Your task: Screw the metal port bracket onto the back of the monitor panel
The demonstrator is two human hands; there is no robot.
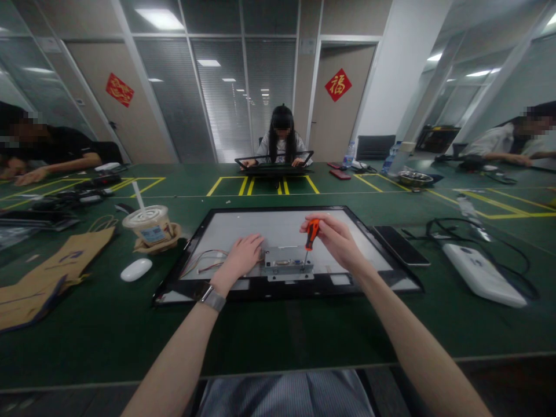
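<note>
Across the full width, a green table (260, 341) with yellow line markings toward its far side. At far left, a person in black (56, 147), forearms on the table. Nearer, a flattened brown paper bag (52, 272); just right of it, a smooth white oval object (136, 269) and, behind that, a lidded drink cup (150, 227) with a straw, in a cardboard holder. In the centre, flat on the table, a black-framed pale panel (282, 223), with thin wires (204, 263) loosely spread over its left part. Next, the left hand (241, 255), wearing a metal-banded watch (212, 295): palm down, fingers extended rather than clenched, at the left end of a metal bracket (284, 256) with connector ports, near the panel's front edge. Beyond, a long-haired person (282, 139) holding a dark frame. Over the bracket's right end, an orange-and-black screwdriver (311, 234), nearly upright, tip down, handle gripped in the fingers of the right hand (336, 237); impossible to tell whether seated in a screw. Farther right, a dark flat slab (400, 245), then a white device (482, 273) beside black cable (521, 249).
</note>
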